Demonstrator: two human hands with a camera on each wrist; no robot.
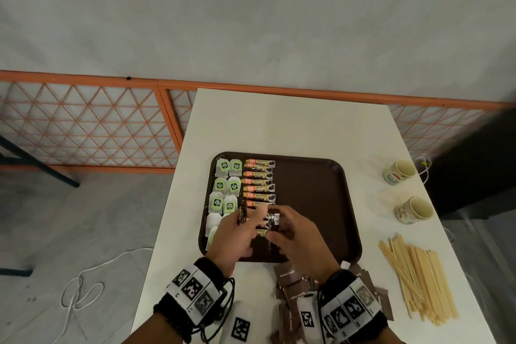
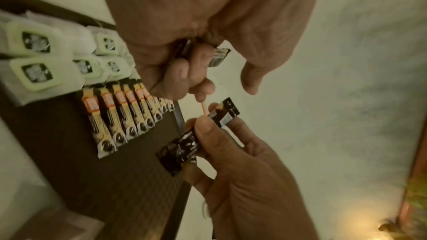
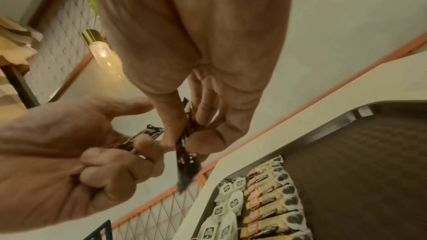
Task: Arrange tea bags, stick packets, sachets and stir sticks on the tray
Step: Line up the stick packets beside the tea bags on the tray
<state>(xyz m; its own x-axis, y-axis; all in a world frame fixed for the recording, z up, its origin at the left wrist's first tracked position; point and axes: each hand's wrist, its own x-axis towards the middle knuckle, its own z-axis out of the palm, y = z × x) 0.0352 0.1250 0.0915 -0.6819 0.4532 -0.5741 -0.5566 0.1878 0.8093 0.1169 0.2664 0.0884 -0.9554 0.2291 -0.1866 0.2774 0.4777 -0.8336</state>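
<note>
A brown tray lies on the white table. Tea bags with green tags fill its left column, and orange-and-yellow stick packets lie in a row beside them. Both hands hover over the tray's near left part. My left hand grips a small bundle of stick packets. My right hand pinches one dark stick packet between thumb and fingers, close to the left hand. Stir sticks lie on the table at the right, and brown sugar sachets are heaped near the front edge.
Two paper cups stand at the table's right edge. The tray's right half is bare. An orange lattice railing runs behind the table, and a white cable lies on the floor to the left.
</note>
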